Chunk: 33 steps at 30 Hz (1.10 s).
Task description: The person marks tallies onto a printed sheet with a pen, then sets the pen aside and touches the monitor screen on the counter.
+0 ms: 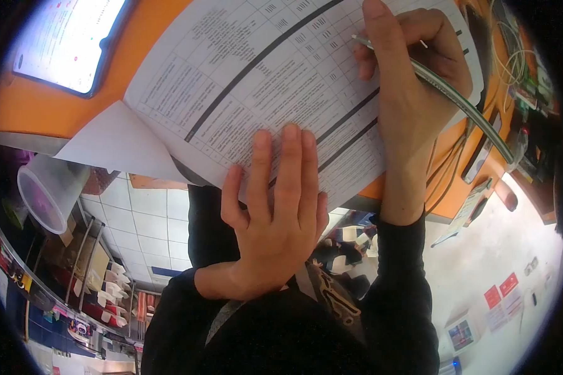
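Paper [231, 94] with printed tables lies at the upper middle of the frame, on the orange desk [40, 115]. Your left hand [275, 209] rests flat on it, fingers slightly spread. Your right hand [413, 94] holds a pen [466, 104]; whether its tip touches, I cannot tell. Lit phone [69, 47] lies upper left.

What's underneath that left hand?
The fingers of the left hand lie over a printed sheet. Lines of text and dark bars show around them. The print directly beneath is covered, and so is the stretch of sheet edge behind the hand.
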Tool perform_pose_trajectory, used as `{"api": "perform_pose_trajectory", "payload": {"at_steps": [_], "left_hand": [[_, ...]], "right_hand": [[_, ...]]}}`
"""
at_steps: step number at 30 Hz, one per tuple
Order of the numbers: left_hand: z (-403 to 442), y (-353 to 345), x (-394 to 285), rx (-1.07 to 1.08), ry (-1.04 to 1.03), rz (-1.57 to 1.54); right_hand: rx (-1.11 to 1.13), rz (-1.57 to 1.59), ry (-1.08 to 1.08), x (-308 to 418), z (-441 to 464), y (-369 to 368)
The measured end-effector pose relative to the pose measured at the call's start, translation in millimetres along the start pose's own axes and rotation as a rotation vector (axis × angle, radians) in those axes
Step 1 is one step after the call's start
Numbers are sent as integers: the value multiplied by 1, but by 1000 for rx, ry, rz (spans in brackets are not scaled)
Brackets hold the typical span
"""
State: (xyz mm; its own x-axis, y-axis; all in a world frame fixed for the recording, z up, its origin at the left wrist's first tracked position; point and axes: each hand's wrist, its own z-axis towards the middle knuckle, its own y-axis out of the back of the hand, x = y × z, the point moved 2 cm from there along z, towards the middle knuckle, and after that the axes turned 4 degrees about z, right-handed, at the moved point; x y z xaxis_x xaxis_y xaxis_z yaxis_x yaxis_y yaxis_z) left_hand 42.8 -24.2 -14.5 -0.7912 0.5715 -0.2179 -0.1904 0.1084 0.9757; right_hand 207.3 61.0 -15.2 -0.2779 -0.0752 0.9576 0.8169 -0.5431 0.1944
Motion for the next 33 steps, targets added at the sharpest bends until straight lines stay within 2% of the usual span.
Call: {"api": "perform_pose_trajectory", "payload": {"at_steps": [3, 8, 11, 17, 23, 29, 33], "left_hand": [[1, 1, 0, 9, 0, 15], [0, 0, 0, 3, -8, 30], [1, 1, 0, 17, -9, 30], [1, -1, 1, 17, -6, 23], [1, -1, 1, 2, -16, 37], [1, -1, 1, -7, -14, 24], [1, -1, 1, -11, -21, 47]], "right_hand": [[-98, 23, -100, 5, -1, -8], [-105, 48, -156, 5, 0, -5], [-68, -55, -153, 8, 1, -5], [-78, -25, -33, 7, -1, -8], [-111, 89, -163, 6, -1, -7], [-90, -96, -60, 9, 0, -6], [-98, -28, -109, 14, 0, -10]]}}
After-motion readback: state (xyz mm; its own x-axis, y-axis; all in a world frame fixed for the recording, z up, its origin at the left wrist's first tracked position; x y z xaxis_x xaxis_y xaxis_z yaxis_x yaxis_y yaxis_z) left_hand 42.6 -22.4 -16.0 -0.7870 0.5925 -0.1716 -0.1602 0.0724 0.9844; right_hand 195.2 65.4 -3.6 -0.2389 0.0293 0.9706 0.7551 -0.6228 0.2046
